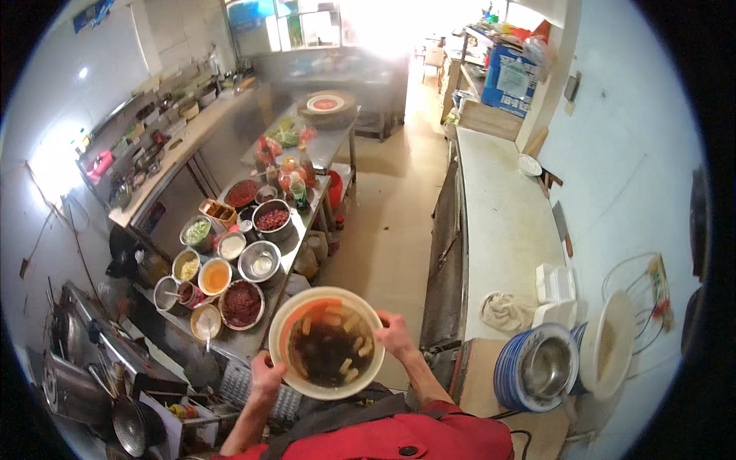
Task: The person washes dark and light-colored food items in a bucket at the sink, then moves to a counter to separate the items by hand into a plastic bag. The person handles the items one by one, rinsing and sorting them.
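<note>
A large round cream-coloured basin [329, 343] is in front of my body, holding dark liquid with pale chunks in it. My left hand [267, 375] grips its rim on the left side, and my right hand [394, 333] grips the rim on the right. To the left of the basin, on a metal table, are a bowl of dark red paste [242, 305], a bowl of orange liquid [215, 277], a steel bowl [259, 261] with a little white stuff and a pot of reddish pieces [272, 220]. Fingers under the rim are partly hidden.
On the right runs a long pale counter [506, 201] with a crumpled cloth [508, 311], white foam boxes [555, 284] and stacked blue-rimmed bowls [536, 368]. Sauce bottles [298, 191] stand on the metal table. Pans and a perforated ladle [130, 425] lie lower left. A tiled floor [382, 230] runs between.
</note>
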Available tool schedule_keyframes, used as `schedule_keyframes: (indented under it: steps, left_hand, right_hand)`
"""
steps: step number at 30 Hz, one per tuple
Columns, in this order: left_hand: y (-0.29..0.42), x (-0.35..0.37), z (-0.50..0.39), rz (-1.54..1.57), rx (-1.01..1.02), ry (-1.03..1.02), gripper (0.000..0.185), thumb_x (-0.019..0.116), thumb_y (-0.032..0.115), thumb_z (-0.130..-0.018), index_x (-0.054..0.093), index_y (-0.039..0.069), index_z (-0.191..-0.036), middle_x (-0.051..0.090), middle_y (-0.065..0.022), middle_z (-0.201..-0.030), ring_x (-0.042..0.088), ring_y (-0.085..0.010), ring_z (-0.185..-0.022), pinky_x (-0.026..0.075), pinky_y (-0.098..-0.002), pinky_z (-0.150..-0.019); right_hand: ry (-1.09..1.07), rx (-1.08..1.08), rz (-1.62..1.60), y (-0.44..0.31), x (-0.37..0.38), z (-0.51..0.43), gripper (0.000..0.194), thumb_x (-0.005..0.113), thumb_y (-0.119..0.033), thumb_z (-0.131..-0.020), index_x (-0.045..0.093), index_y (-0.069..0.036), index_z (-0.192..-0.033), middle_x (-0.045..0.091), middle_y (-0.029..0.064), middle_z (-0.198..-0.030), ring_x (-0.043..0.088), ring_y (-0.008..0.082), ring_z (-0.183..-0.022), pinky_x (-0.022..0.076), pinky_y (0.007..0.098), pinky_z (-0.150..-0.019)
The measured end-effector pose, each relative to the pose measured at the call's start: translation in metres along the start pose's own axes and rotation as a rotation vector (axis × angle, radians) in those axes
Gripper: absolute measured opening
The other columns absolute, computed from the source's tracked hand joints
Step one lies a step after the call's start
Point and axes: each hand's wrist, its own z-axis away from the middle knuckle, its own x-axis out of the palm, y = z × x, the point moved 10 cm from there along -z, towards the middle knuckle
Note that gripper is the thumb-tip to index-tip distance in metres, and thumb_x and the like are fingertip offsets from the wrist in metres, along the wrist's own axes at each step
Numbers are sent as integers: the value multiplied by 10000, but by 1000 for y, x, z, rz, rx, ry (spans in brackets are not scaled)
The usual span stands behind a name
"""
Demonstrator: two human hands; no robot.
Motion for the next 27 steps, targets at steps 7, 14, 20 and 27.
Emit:
schedule_keyframes:
  steps: [7,14,20,27]
  left_hand:
    - [85,117,-153,-44,104,-69,270,626,98,-704,601,-69,-915,618,-90,-794,563,-136,-702,476,-296,-642]
    - [140,237,-345,-131,114,-218,258,634,162,-682,560,-41,-823,526,-59,-696,516,-130,-662,444,-306,-579]
    - [206,305,-479,-53,73,-169,248,629,136,-672,543,-49,-814,510,-48,-668,499,-133,-627,433,-307,-563]
    - [253,344,-641,45,174,96,299,635,143,-699,642,-50,-928,631,-71,-775,566,-153,-696,467,-308,-638]
  right_hand:
    - [103,-69,-24,-41,-95,-142,389,504,7,-665,664,54,-1016,670,58,-821,592,108,-717,475,242,-642]
    - [185,-18,67,-33,-164,-327,392,508,37,-678,657,68,-1039,665,44,-835,585,82,-737,468,225,-654]
    - [89,-62,118,-78,-204,-508,407,506,50,-674,641,78,-1057,675,66,-880,608,108,-784,481,237,-711]
    - [-111,-290,62,-93,-207,-736,335,545,22,-713,655,41,-1029,673,48,-842,587,96,-723,489,255,-646]
